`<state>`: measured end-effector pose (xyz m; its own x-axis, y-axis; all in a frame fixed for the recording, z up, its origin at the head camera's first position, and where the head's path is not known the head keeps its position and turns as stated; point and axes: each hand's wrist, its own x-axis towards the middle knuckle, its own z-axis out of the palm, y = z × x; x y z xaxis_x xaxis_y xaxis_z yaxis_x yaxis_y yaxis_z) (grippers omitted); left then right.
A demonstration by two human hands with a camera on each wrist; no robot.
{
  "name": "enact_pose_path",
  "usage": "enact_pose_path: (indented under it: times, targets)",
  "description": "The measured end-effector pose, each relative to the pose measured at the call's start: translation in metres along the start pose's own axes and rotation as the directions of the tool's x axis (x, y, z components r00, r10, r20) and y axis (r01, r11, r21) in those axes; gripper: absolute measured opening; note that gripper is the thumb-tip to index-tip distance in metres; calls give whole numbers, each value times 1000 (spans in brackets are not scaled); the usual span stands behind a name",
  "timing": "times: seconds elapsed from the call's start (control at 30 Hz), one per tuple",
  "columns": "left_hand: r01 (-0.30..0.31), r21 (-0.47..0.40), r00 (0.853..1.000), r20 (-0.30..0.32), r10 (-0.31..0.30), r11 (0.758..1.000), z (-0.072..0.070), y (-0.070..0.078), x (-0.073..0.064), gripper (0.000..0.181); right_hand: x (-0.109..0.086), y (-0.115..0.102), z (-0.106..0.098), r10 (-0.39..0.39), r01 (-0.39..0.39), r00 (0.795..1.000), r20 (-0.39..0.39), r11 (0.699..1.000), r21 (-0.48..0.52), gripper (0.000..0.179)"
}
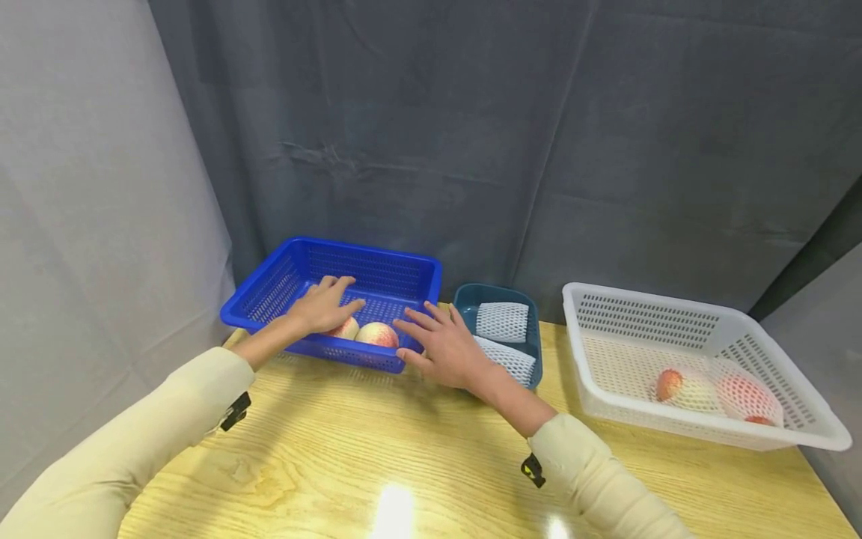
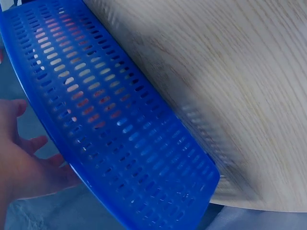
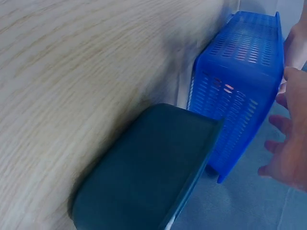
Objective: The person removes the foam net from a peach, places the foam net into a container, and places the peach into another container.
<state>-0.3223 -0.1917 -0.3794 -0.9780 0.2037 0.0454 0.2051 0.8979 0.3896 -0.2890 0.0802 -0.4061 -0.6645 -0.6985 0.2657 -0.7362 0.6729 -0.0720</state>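
Two red-and-cream peaches, one (image 1: 378,335) and a partly covered one (image 1: 346,328), lie at the near side inside a blue perforated basket (image 1: 369,247). My left hand (image 1: 319,307) hovers over the basket with its fingers extended, just above the covered peach. In the left wrist view, the basket's slotted wall (image 2: 96,110) stands between the camera and the peaches. My right hand (image 1: 450,352) spreads its fingers at the basket's right front corner, holding nothing. The right wrist view shows that hand (image 3: 293,139) beside the basket's rim.
A dark teal container (image 1: 494,289) with two white foam nets, one (image 1: 502,322) behind another (image 1: 509,362), stands right of the blue basket. Farther right, a white basket (image 1: 673,297) holds two netted peaches (image 1: 747,397). A dark curtain (image 1: 431,135) hangs behind the wooden table (image 1: 323,464).
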Motion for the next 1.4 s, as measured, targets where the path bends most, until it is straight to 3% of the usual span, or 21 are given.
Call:
enact_pose_path:
  times: [0.43,0.87,1.4]
  targets:
    - [-98,163,987,-110,117,982,14,28,0,71,-10,6,-29,151,-150,989,-3,981,-120,58]
    - [-169,218,974,-110,196,961,21,61,-6,72,-23,26,-49,266,-261,964,1,946,-194,61]
    - [-253,216,956,-90,278,943,29,100,-5,70,-50,47,-58,327,-329,944,-34,932,-156,65]
